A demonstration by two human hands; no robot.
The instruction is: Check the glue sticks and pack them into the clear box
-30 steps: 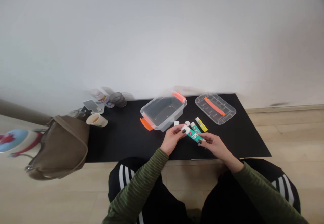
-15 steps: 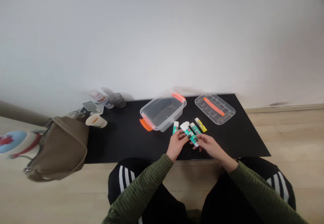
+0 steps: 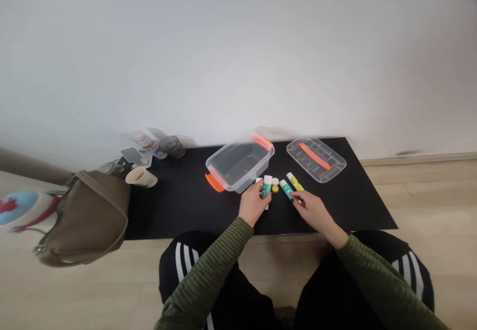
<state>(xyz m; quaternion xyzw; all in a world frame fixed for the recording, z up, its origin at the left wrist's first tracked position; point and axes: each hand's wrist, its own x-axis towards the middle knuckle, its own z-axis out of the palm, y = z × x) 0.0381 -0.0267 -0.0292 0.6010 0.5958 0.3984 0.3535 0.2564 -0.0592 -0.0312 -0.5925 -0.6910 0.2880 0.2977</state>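
Farther apart now, left hand (image 3: 252, 204) closed round a teal glue stick (image 3: 267, 186), its base hidden; right hand (image 3: 315, 214), grip unclear.

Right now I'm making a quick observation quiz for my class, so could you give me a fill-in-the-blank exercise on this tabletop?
1. The left hand grips an upright glue stick coloured white and ____.
2. The small round cap just beside that stick is ____.
3. The clear plastic box has ____ handles.
4. The clear lid lies on a ____ mat.

Missing words: teal; yellow; orange; black.
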